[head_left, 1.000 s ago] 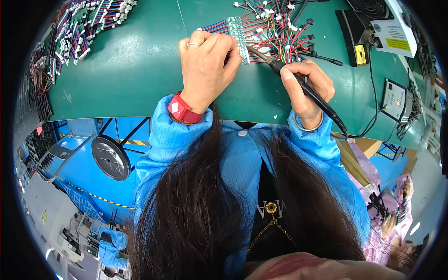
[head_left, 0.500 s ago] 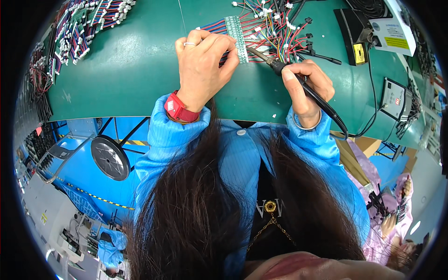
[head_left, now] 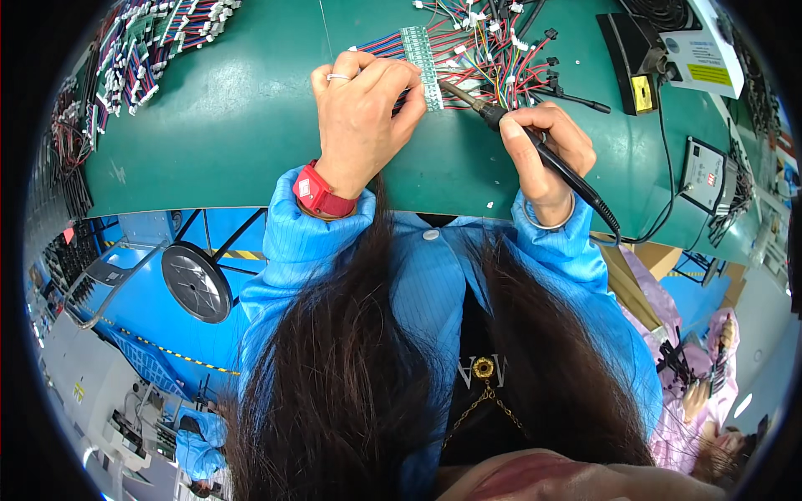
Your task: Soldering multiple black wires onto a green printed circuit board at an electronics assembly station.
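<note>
My left hand (head_left: 365,113), with a ring and a red wrist strap (head_left: 322,190), is closed in a pinch at the near left of a green circuit board strip (head_left: 421,63). A thin strand of solder wire (head_left: 324,25) runs down from the far edge into this hand; the fingers hide the grip itself. Like a pen, my right hand (head_left: 550,159) holds a black-handled soldering iron (head_left: 493,113). Its tip meets the board's right edge, near the lower end. Red and blue wires (head_left: 380,48) leave the board's left side, while mostly red, connector-tipped wires (head_left: 493,58) spread on its right.
A big pile of wired strips with white connectors (head_left: 138,67) lies at the far left of the green table (head_left: 225,159). To the right are a black iron stand with a yellow insert (head_left: 643,94), a white box (head_left: 706,63) and a control unit (head_left: 703,175). The iron's cable (head_left: 664,167) loops there.
Both hands, the iron and the board appear shifted very slightly up and left. Each grip stays the same, and the iron's tip remains at the board's right edge.
</note>
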`<action>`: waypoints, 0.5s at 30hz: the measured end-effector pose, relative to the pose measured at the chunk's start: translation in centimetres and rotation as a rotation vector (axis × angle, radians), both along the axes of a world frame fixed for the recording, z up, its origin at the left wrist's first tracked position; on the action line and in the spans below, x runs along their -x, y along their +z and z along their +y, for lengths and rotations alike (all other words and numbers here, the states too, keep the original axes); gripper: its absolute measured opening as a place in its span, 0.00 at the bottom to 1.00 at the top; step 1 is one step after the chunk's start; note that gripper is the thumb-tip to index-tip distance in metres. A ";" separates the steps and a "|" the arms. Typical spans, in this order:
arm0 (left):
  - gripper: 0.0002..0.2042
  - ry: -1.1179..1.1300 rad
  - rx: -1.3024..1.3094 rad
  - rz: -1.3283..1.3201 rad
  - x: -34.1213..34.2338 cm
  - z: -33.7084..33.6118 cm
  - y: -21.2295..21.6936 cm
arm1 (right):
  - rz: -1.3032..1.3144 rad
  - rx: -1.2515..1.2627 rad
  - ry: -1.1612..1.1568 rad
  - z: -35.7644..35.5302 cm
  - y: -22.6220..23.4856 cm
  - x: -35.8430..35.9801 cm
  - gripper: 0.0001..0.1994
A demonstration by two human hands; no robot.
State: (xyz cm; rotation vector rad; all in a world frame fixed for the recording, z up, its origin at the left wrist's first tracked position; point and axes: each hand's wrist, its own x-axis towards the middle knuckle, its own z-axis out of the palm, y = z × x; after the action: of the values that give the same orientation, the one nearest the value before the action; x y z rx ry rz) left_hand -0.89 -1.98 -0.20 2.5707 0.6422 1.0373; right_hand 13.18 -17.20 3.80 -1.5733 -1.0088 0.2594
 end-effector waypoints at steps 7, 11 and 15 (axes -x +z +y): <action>0.05 0.015 -0.027 0.042 -0.1 -0.2 0.2 | -0.011 0.045 0.028 -0.2 0.4 -0.1 0.03; 0.04 0.027 -0.027 0.079 -0.1 -0.4 0.4 | -0.022 0.075 0.045 -0.4 0.5 -0.1 0.03; 0.04 0.039 -0.030 0.096 -0.3 -0.5 0.4 | -0.036 0.075 0.045 -0.3 0.5 0.0 0.03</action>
State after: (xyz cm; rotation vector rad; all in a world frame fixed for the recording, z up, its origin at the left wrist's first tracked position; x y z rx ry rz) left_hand -0.61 -2.51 0.17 2.6576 0.7088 0.9468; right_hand 13.23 -17.52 4.33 -1.6292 -1.0737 0.3042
